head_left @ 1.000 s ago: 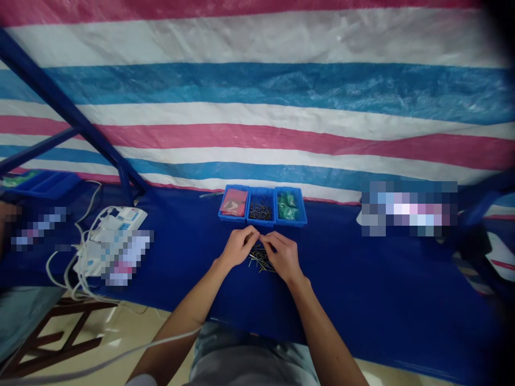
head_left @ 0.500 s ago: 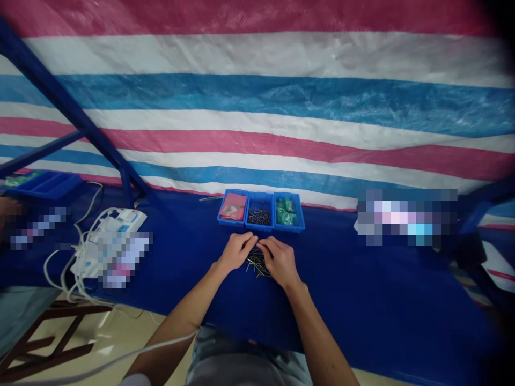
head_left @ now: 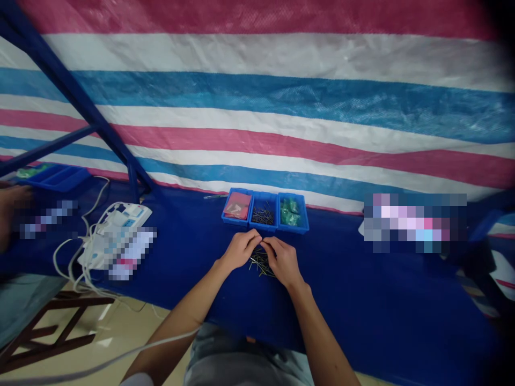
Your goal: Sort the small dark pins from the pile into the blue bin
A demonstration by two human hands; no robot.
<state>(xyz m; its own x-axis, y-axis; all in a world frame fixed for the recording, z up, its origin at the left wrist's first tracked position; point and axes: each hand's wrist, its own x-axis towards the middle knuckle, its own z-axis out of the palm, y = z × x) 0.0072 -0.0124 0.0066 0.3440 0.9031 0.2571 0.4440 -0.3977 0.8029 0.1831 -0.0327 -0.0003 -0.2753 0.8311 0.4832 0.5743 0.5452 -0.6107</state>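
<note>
My left hand (head_left: 240, 250) and my right hand (head_left: 282, 261) hover close together, fingertips meeting in a pinch just above a loose scatter of thin metal pins (head_left: 261, 263) on the blue table cover (head_left: 354, 289). Whatever lies between the fingertips is too small to make out. Just beyond them stand three blue plastic bins side by side: one with a red bag (head_left: 237, 206), one with dark metal pins (head_left: 263, 212), and one with green bagged parts (head_left: 292, 212).
A white cabled device (head_left: 116, 228) lies to the left, partly pixelated. A co-worker's hand (head_left: 12, 209) shows at the far left, beyond it a blue tray (head_left: 56, 178). A pixelated patch lies to the right. A striped tarp and blue steel frame close off the back.
The view has shifted slightly, and the bins sit a little further right. My hands remain pinched together over the scattered pins, with no clear movement of the pins.
</note>
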